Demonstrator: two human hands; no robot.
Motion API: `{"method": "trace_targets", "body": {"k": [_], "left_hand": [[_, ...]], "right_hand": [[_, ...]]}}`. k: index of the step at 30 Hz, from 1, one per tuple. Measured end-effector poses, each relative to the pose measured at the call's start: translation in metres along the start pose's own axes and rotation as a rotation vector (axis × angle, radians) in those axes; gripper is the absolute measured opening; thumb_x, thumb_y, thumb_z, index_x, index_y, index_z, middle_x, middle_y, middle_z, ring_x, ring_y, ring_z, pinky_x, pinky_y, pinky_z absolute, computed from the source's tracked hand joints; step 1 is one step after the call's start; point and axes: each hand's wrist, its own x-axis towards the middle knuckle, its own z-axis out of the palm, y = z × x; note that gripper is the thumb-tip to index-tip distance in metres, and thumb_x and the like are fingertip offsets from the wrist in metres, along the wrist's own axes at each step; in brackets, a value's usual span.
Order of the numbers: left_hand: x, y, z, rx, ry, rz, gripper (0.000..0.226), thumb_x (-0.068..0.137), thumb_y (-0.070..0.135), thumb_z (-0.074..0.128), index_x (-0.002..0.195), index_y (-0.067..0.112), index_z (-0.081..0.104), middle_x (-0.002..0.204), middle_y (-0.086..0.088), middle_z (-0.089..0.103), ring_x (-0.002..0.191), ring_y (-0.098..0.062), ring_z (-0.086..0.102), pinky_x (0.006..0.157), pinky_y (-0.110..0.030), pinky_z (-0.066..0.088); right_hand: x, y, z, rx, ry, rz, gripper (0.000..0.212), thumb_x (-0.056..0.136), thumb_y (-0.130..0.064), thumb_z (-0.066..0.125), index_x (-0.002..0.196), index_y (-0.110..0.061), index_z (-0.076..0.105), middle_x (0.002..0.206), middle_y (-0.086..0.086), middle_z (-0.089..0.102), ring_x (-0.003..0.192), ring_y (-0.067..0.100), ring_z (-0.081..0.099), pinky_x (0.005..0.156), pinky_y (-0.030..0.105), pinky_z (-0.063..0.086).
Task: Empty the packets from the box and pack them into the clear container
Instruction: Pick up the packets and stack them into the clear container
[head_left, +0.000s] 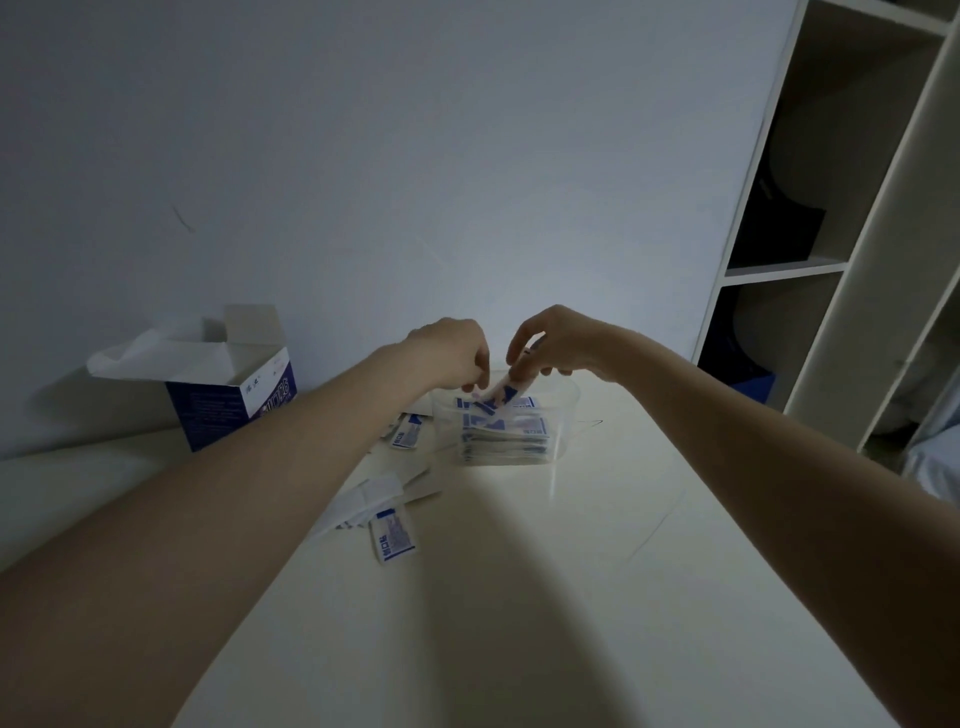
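A clear container (566, 410) stands on the white table (519, 597) and holds a stack of white-and-blue packets (511, 434). Both hands hover over its open top. My right hand (558, 340) pinches a packet (506, 389) that slants down into the container. My left hand (454, 353) touches the lower end of the same packet with its fingertips. The blue and white box (234, 400) stands open at the back left, its flaps up. Loose packets lie on the table: one (408, 434) by the container, one (392, 535) nearer me.
A folded white paper sheet (363, 501) lies beside the nearer loose packet. White shelving (831, 260) with dark items stands to the right of the table. A plain wall rises behind the table. The room is dim.
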Motion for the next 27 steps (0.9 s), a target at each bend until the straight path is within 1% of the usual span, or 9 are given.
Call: {"method": "trace_targets", "body": {"k": [3, 6, 9, 12, 15, 17, 20, 23, 27], "left_hand": [[0.0, -0.002, 0.004, 0.01, 0.058, -0.024, 0.024, 0.093, 0.017, 0.047, 0.099, 0.011, 0.069, 0.093, -0.003, 0.071, 0.094, -0.023, 0.063, 0.079, -0.033, 0.044], [-0.001, -0.003, 0.005, 0.104, 0.093, -0.071, 0.032, 0.097, 0.021, 0.036, 0.099, 0.01, 0.067, 0.092, -0.003, 0.073, 0.095, -0.023, 0.062, 0.09, -0.036, 0.035], [-0.004, -0.001, 0.007, 0.218, 0.096, -0.037, 0.036, 0.099, 0.028, 0.031, 0.09, 0.012, 0.061, 0.084, -0.002, 0.065, 0.087, -0.022, 0.056, 0.096, -0.039, 0.029], [-0.004, 0.001, 0.012, 0.33, 0.098, 0.007, 0.043, 0.1, 0.032, 0.027, 0.067, 0.015, 0.048, 0.066, 0.002, 0.049, 0.076, -0.021, 0.048, 0.098, -0.039, 0.028], [-0.004, 0.002, 0.015, 0.361, 0.064, -0.016, 0.045, 0.1, 0.036, 0.025, 0.062, 0.019, 0.042, 0.06, 0.004, 0.051, 0.075, -0.019, 0.05, 0.097, -0.038, 0.025], [-0.004, 0.002, 0.016, 0.362, 0.045, -0.044, 0.045, 0.1, 0.038, 0.024, 0.064, 0.019, 0.043, 0.057, 0.004, 0.054, 0.07, -0.015, 0.049, 0.097, -0.038, 0.024], [-0.006, 0.004, 0.019, 0.347, 0.03, -0.072, 0.048, 0.1, 0.039, 0.021, 0.063, 0.018, 0.045, 0.055, 0.004, 0.055, 0.062, -0.011, 0.045, 0.098, -0.037, 0.023], [-0.009, 0.006, 0.02, 0.32, 0.029, -0.082, 0.049, 0.1, 0.039, 0.021, 0.062, 0.017, 0.043, 0.055, 0.003, 0.053, 0.07, -0.016, 0.049, 0.1, -0.038, 0.023], [-0.013, 0.011, 0.024, 0.305, 0.008, -0.085, 0.051, 0.101, 0.039, 0.019, 0.06, 0.016, 0.041, 0.056, 0.002, 0.051, 0.08, -0.02, 0.05, 0.101, -0.039, 0.022]], "right_hand": [[0.003, 0.005, 0.006, 0.173, 0.087, 0.049, 0.017, 0.078, -0.006, 0.07, 0.067, -0.014, 0.06, 0.065, 0.002, 0.056, 0.059, 0.01, 0.047, 0.052, 0.018, 0.036], [0.003, 0.006, 0.014, 0.133, 0.107, 0.094, 0.018, 0.077, -0.008, 0.072, 0.065, -0.013, 0.059, 0.064, 0.002, 0.054, 0.058, 0.011, 0.046, 0.05, 0.018, 0.036], [-0.001, 0.0, 0.022, 0.047, 0.02, 0.088, 0.006, 0.077, -0.008, 0.071, 0.081, -0.006, 0.068, 0.063, 0.002, 0.052, 0.059, 0.011, 0.045, 0.051, 0.018, 0.035], [-0.005, -0.005, 0.022, -0.108, -0.03, 0.082, 0.022, 0.08, -0.01, 0.068, 0.101, -0.004, 0.069, 0.064, 0.001, 0.051, 0.058, 0.01, 0.044, 0.049, 0.017, 0.034], [-0.005, -0.009, 0.022, -0.239, 0.003, 0.062, 0.024, 0.079, -0.012, 0.068, 0.102, -0.006, 0.07, 0.078, 0.003, 0.058, 0.073, 0.014, 0.051, 0.051, 0.017, 0.035], [0.0, -0.009, 0.023, -0.312, 0.011, 0.068, 0.023, 0.079, -0.013, 0.068, 0.1, -0.004, 0.069, 0.078, 0.003, 0.061, 0.08, 0.016, 0.054, 0.055, 0.018, 0.037], [0.002, -0.004, 0.025, -0.491, 0.077, 0.077, 0.006, 0.082, -0.01, 0.06, 0.077, -0.01, 0.057, 0.066, 0.0, 0.06, 0.07, 0.016, 0.059, 0.052, 0.021, 0.038], [-0.001, -0.002, 0.028, -0.625, 0.096, 0.097, 0.016, 0.087, -0.009, 0.049, 0.071, -0.01, 0.044, 0.062, 0.001, 0.052, 0.057, 0.015, 0.051, 0.052, 0.022, 0.037], [-0.002, -0.003, 0.034, -0.685, 0.032, 0.129, 0.017, 0.085, -0.003, 0.041, 0.069, -0.01, 0.042, 0.06, 0.001, 0.055, 0.065, 0.017, 0.053, 0.054, 0.023, 0.035]]}}
